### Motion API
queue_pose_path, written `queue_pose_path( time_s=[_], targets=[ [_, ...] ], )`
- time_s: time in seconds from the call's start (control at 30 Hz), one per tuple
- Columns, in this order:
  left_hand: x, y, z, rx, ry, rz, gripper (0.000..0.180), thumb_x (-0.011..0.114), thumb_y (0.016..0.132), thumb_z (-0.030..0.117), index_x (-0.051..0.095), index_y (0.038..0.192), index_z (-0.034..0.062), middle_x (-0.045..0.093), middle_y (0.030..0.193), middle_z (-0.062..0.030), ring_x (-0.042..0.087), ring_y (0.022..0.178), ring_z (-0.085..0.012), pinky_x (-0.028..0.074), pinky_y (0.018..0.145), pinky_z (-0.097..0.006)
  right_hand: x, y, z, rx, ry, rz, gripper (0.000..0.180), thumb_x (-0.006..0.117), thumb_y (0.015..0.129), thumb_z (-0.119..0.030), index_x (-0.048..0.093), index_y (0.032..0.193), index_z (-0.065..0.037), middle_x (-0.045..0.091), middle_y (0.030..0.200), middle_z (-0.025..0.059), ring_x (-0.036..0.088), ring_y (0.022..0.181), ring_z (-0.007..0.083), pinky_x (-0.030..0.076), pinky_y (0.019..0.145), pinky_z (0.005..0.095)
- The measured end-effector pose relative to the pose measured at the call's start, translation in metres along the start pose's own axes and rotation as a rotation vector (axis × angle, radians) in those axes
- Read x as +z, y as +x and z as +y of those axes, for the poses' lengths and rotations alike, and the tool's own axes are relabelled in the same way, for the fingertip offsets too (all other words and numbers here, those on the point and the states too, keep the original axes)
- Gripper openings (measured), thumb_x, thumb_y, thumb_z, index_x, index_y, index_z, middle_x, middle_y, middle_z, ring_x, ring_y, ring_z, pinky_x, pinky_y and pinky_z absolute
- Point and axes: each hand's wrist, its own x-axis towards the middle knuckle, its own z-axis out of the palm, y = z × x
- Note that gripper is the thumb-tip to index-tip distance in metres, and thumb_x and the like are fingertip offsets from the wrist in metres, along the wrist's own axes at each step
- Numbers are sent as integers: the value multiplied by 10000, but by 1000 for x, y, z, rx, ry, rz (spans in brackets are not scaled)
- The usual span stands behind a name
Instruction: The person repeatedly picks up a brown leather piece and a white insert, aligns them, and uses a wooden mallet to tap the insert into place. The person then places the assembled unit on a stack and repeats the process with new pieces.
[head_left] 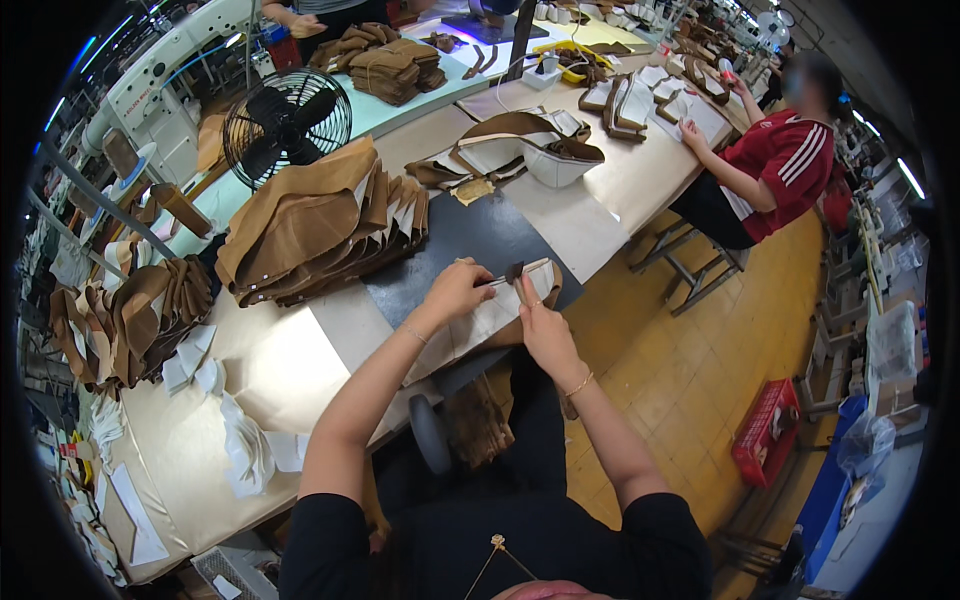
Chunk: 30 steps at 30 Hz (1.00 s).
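Note:
A pale-lined brown leather piece [470, 328] lies along the near edge of the table, partly over a dark mat [480, 235]. Above it, my left hand [458, 292] is closed in a pinch at a thin dark item, too small to name. My right hand [546, 328], just to its right, is closed with fingers pointing up around something narrow. Between the fingertips of both hands shows a small dark-brown piece [514, 271]; its kind is unclear. Beyond my left hand stands a tall stack of brown pieces with white lining [310, 225].
A black fan [288, 128] and a white sewing machine [160, 100] stand at the far left. More brown pieces [130, 320] and white scraps [245, 450] lie left. A person in red [775, 170] sits at the right beside a stool [690, 262]. A red crate [766, 432] is on the floor.

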Motion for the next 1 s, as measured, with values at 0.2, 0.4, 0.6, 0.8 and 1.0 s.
queue_pose_path(
  time_s=[0.2, 0.4, 0.6, 0.8, 1.0],
  targets=[
    [5, -13, 9, 183, 291, 89, 221, 724, 813, 202, 746, 965, 44, 644, 927, -142, 620, 912, -336, 502, 827, -426, -17, -3, -27, -63, 143, 116, 571, 458, 1008, -173, 257, 1533, -71, 644, 862, 315, 632, 776, 481, 490, 701, 555],
    [3, -16, 3, 106, 104, 120, 165, 700, 825, 184, 748, 923, 62, 638, 909, -106, 612, 902, -312, 493, 796, -419, 4, -3, -9, 40, 39, -44, 577, 476, 1002, -179, 265, 1528, -65, 644, 885, 314, 640, 799, 468, 498, 709, 548],
    [-1, -27, 9, 180, 236, 97, 196, 688, 852, 195, 745, 963, 44, 639, 925, -118, 608, 905, -328, 484, 795, -407, -18, 1, -28, -94, 112, 72, 591, 486, 999, -177, 254, 1529, -60, 639, 790, 307, 640, 730, 468, 497, 683, 554],
    [-2, -26, -14, 68, 27, 88, 181, 686, 839, 164, 745, 945, 29, 649, 914, -129, 615, 903, -331, 489, 793, -413, 8, -4, -12, 12, 69, -39, 557, 458, 1012, -158, 271, 1524, -43, 643, 831, 303, 645, 761, 451, 500, 689, 515],
    [-13, -39, -8, 127, 70, 90, 136, 673, 835, 136, 746, 903, 43, 637, 859, -131, 624, 836, -328, 496, 766, -412, -12, 0, -32, -59, 126, 10, 564, 461, 1009, -158, 263, 1523, -39, 640, 799, 301, 642, 734, 464, 497, 676, 530]
  ],
)
